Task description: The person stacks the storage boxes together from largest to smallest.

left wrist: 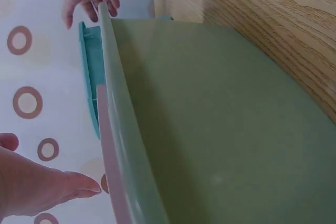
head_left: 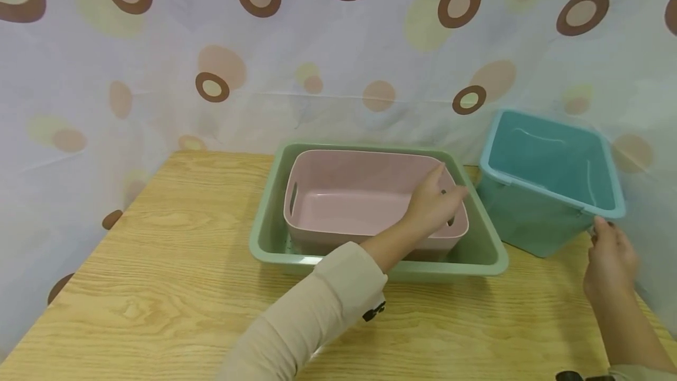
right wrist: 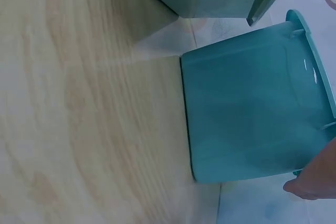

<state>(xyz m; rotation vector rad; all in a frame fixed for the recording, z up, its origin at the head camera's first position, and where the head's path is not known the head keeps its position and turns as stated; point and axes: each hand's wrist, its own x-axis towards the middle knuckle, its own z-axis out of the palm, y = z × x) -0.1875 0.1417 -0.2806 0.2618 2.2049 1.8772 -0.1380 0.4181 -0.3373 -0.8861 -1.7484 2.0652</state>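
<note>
A pink basket (head_left: 365, 210) with oval handle holes sits inside a larger pale green basin (head_left: 264, 240) on the table. My left hand (head_left: 431, 207) hovers over the basket's right end, near its handle hole; in the left wrist view its extended fingers (left wrist: 73, 182) are apart from the rim. To the right stands a deep blue bin (head_left: 539, 216), its opening facing up. My right hand (head_left: 610, 257) is at the bin's near right rim corner. Loosely bent, separated fingers (left wrist: 89, 9) of that hand show in the left wrist view.
The wood-grain table (head_left: 132, 287) extends to the left and in front of the basin. A pale curtain (head_left: 328, 52) with brown rings hangs close behind the containers and along both sides. The bin stands right beside the basin's right end.
</note>
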